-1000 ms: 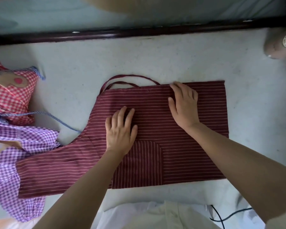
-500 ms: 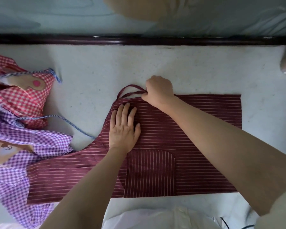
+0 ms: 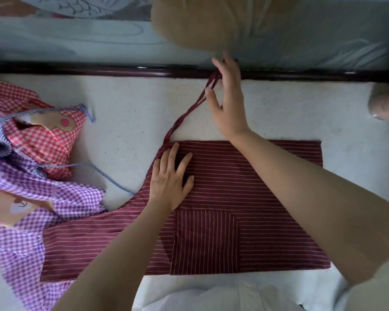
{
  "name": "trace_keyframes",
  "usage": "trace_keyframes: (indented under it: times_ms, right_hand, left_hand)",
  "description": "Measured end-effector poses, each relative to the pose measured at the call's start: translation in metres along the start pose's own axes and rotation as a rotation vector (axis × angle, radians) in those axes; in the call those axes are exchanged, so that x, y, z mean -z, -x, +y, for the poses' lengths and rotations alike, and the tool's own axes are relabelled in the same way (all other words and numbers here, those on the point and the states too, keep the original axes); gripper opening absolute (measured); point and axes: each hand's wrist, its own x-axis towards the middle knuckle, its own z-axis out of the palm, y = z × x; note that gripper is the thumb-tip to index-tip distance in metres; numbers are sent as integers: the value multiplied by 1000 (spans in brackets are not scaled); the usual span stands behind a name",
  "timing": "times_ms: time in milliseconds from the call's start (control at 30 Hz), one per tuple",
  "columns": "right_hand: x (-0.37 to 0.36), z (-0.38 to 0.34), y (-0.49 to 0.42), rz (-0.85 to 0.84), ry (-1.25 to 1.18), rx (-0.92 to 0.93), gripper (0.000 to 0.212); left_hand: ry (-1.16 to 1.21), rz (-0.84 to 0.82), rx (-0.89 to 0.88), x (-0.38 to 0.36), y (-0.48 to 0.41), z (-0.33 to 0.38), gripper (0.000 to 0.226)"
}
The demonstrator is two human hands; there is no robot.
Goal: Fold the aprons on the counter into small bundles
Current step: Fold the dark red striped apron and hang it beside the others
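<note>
A maroon apron (image 3: 245, 187) with thin white stripes lies flat on the pale counter (image 3: 126, 113), folded in half, its pocket towards me. My left hand (image 3: 170, 179) presses flat on the apron's upper left part, fingers spread. My right hand (image 3: 228, 97) is raised over the counter's far edge and holds the apron's maroon neck strap (image 3: 189, 108), drawn taut from the apron's top left corner. The strap runs through the hand between thumb and fingers.
A red checked apron (image 3: 43, 135) and a purple checked apron (image 3: 20, 221) lie bunched at the left, a blue striped cord (image 3: 112, 182) trailing from them to the maroon apron. A dark wooden rail (image 3: 99, 69) edges the counter's far side. A pale object (image 3: 386, 104) sits far right.
My right hand left the apron's top edge, took the neck strap and pulled it up and away towards the far rail. My left hand has stayed pressed on the apron.
</note>
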Motion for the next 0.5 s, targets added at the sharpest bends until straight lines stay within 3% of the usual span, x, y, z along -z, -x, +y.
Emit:
trace_keyframes:
  times_ms: [233, 400, 500]
  right_hand:
    - [2, 6, 80, -299, 346, 29, 58]
    - [-12, 20, 148, -641, 488, 138, 57]
    - [-13, 21, 151, -644, 518, 99, 58]
  left_hand:
    - [108, 111, 302, 16, -13, -12, 50]
    - [137, 197, 436, 19, -20, -15, 33]
    - [124, 273, 433, 21, -15, -9, 37]
